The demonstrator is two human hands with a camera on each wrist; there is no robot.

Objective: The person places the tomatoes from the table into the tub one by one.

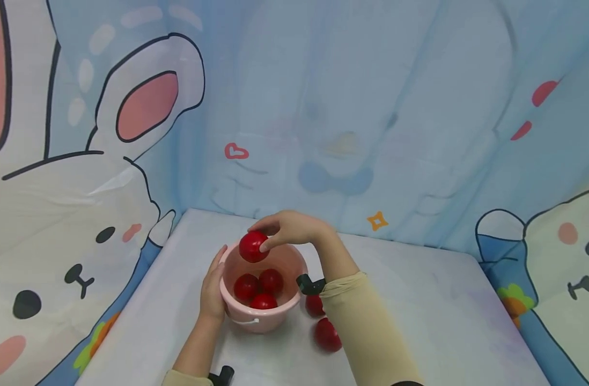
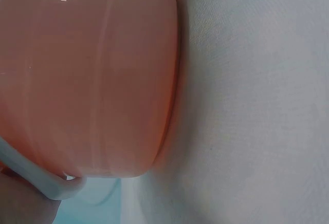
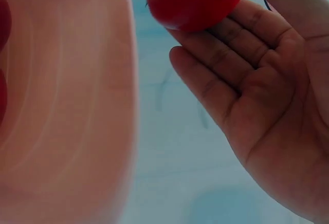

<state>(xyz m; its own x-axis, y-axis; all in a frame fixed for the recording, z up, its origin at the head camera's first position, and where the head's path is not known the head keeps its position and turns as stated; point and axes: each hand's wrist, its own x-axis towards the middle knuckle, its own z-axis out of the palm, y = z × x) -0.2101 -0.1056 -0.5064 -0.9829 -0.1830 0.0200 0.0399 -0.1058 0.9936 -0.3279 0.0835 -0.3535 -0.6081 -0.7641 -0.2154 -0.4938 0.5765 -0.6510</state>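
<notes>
Beige sleeves covered both forearms at the bottom of the head view. Nearest to the person, two red balls lay on the white table (image 1: 420, 300): one red ball (image 1: 327, 334) beside the right forearm, and another red ball (image 1: 314, 305) a little farther, partly hidden by the sleeve. Just beyond them stood the pink bucket (image 1: 256, 316) with its white handle (image 2: 36, 180) hanging down on the near side. The left hand (image 1: 212, 289) rested against the left wall of the bucket, fingers straight up along it. Inside the bucket lay three red balls (image 1: 260, 289), touching each other. Above the far rim, the right hand (image 1: 287, 229) held a fourth red ball (image 1: 253, 246) between thumb and curled fingers; the right wrist view showed this ball lying against the fingertips, beside the bucket wall. Farthest stood a blue cloth backdrop (image 1: 352, 107) with cartoon rabbits.
</notes>
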